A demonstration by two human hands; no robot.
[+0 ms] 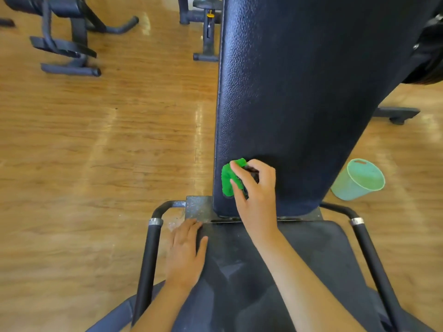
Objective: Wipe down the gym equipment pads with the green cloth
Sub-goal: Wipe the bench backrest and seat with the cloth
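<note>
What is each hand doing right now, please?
Left hand: open, fingers straight, resting flat on the seat pad.
Right hand: closed around the green cloth, pressing it against the back pad.

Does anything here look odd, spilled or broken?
Nothing looks spilled or broken; the right hand just grips a bunched green cloth. The black padded seat shows dull grey smears, and the grey metal plate by the left hand looks speckled.

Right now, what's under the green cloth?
The back pad: the right hand holds the cloth against its lower left edge. The patch beneath is covered, so unseen.
</note>
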